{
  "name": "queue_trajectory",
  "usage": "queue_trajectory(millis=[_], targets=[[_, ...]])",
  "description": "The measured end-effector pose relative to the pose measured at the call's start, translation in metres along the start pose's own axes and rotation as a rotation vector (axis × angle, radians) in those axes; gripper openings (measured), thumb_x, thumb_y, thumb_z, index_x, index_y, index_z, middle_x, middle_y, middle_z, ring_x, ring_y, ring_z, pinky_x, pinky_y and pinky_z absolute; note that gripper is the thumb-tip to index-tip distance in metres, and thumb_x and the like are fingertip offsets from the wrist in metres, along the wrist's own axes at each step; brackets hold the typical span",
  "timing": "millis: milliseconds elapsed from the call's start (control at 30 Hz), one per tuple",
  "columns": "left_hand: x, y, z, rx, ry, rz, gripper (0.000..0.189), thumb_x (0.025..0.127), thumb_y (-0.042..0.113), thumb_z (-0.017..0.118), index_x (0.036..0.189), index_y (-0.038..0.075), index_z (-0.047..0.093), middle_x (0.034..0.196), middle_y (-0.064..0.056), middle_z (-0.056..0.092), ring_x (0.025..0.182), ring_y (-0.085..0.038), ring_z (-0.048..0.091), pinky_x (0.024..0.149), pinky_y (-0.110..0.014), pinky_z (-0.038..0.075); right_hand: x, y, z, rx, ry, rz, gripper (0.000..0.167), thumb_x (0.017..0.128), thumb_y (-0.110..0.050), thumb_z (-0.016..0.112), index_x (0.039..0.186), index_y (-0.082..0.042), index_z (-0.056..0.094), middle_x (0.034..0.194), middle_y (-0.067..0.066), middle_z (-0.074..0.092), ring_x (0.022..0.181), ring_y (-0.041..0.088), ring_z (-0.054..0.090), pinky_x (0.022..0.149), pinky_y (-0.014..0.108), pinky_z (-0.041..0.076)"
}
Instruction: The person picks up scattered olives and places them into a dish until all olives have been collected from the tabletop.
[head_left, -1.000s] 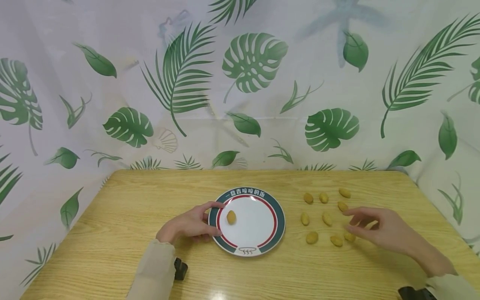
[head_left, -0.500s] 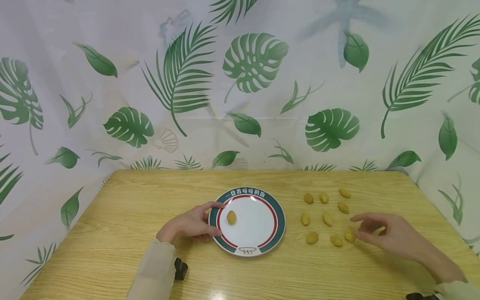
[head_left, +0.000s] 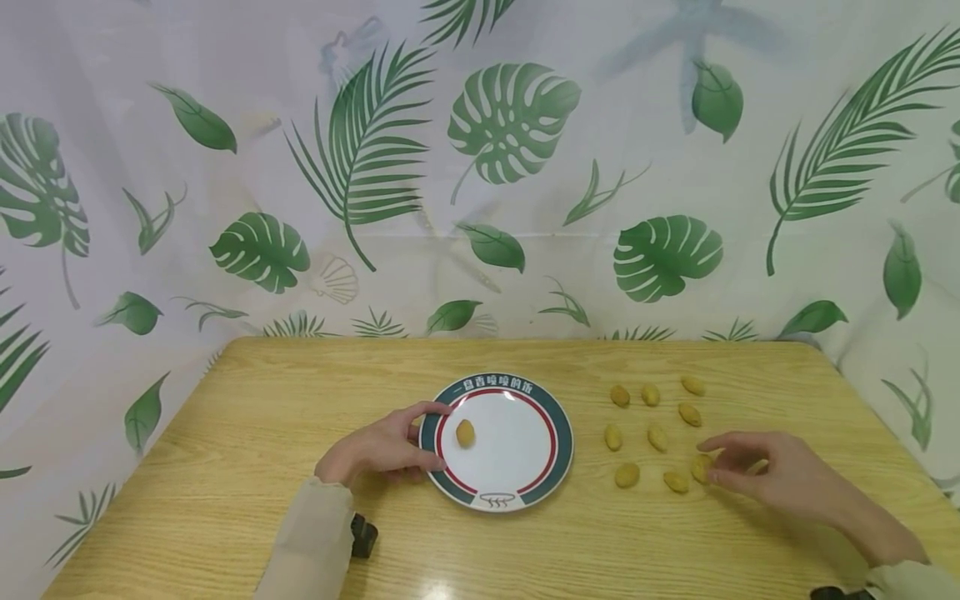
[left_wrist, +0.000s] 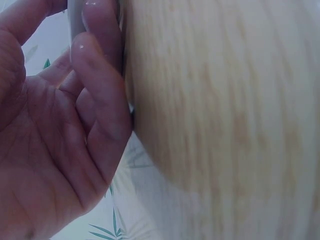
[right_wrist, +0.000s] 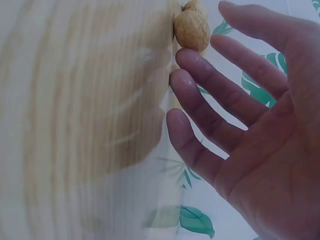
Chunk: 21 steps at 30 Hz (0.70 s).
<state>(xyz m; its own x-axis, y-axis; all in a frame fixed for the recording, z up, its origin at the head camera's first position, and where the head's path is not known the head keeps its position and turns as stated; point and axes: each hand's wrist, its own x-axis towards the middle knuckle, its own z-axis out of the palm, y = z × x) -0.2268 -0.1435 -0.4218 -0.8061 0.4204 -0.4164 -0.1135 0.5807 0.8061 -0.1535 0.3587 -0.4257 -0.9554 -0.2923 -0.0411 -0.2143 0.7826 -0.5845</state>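
Observation:
A white plate (head_left: 497,446) with a dark green rim and a red ring lies on the table. My left hand (head_left: 378,443) holds its left edge, with thumb and index finger on the rim and other fingers curled low beside it, as the left wrist view shows. One small wrinkled yellow-brown oval piece (head_left: 465,432) sits on the plate. Over at the right, my right hand (head_left: 783,475) is held with fingers spread around another such piece (head_left: 702,468). In the right wrist view that wrinkled piece (right_wrist: 192,31) is just beyond the middle fingertip, with thumb and index finger apart from it.
Several more oval pieces (head_left: 657,437) lie in loose rows between the plate and my right hand. The wooden table (head_left: 300,375) ends at a leaf-printed white cloth (head_left: 420,275) at the back. Black wrist straps (head_left: 364,536) show at both cuffs.
My right hand has shifted right and slightly toward me, from the upper right pieces to the lower right one. The left hand and the plate have stayed put.

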Motion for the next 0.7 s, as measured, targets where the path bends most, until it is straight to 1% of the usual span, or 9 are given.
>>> queue_trajectory(millis=[133, 400, 567, 700], targets=[[0.0009, -0.0004, 0.0002, -0.004, -0.003, 0.001, 0.071, 0.086, 0.019, 0.081, 0.148, 0.029, 0.047, 0.095, -0.007, 0.066, 0.066, -0.018, 0.058, 0.057, -0.026, 0.045, 0.0016, -0.0022, -0.0009, -0.005, -0.007, 0.003, 0.032, 0.095, -0.028, 0.074, 0.123, -0.012, 0.072, 0.099, -0.005, 0.073, 0.083, -0.006, 0.062, 0.068, 0.023, 0.053], [-0.0014, 0.0010, -0.0001, 0.010, -0.002, 0.010, 0.071, 0.086, 0.020, 0.080, 0.149, 0.028, 0.046, 0.094, -0.007, 0.065, 0.066, -0.018, 0.058, 0.057, -0.027, 0.046, 0.0045, -0.0002, -0.0013, 0.013, -0.043, -0.042, 0.030, 0.093, -0.026, 0.075, 0.120, -0.012, 0.073, 0.097, -0.005, 0.071, 0.081, -0.005, 0.062, 0.068, 0.024, 0.053], [-0.0025, 0.0019, -0.0002, 0.010, -0.002, 0.006, 0.072, 0.087, 0.021, 0.080, 0.149, 0.028, 0.046, 0.096, -0.007, 0.066, 0.067, -0.018, 0.058, 0.058, -0.026, 0.046, 0.0062, 0.0017, -0.0004, 0.013, -0.037, -0.076, 0.030, 0.091, -0.025, 0.078, 0.118, -0.011, 0.074, 0.095, -0.007, 0.071, 0.080, -0.005, 0.063, 0.067, 0.024, 0.053], [-0.0023, 0.0014, -0.0001, 0.006, 0.002, 0.004, 0.071, 0.087, 0.021, 0.080, 0.149, 0.029, 0.047, 0.096, -0.007, 0.066, 0.067, -0.018, 0.059, 0.058, -0.027, 0.046, 0.0069, 0.0028, -0.0002, 0.023, -0.046, -0.086, 0.031, 0.091, -0.024, 0.078, 0.119, -0.011, 0.074, 0.095, -0.008, 0.071, 0.080, -0.004, 0.064, 0.067, 0.024, 0.054]])
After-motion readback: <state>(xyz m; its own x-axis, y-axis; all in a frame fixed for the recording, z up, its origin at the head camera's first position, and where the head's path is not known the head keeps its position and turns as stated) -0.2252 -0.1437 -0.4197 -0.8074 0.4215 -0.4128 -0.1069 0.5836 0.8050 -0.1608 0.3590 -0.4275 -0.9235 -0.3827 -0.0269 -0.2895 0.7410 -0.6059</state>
